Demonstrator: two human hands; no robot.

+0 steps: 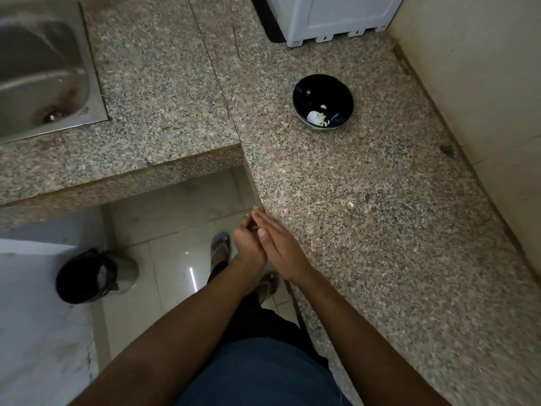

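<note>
My two hands meet at the front edge of the granite counter. My right hand lies flat along the edge with straight fingers pointing away from me. My left hand is just off the edge, its back to the camera, fingers slightly cupped against the right palm. A small dark bit shows between them; what it is I cannot tell. A black bowl with a few white peeled pieces in it stands farther back on the counter.
A pale scrap lies on the counter right of my hands. A steel sink is at the far left, a white appliance at the back, a wall on the right. A bin with a black bag stands on the tiled floor.
</note>
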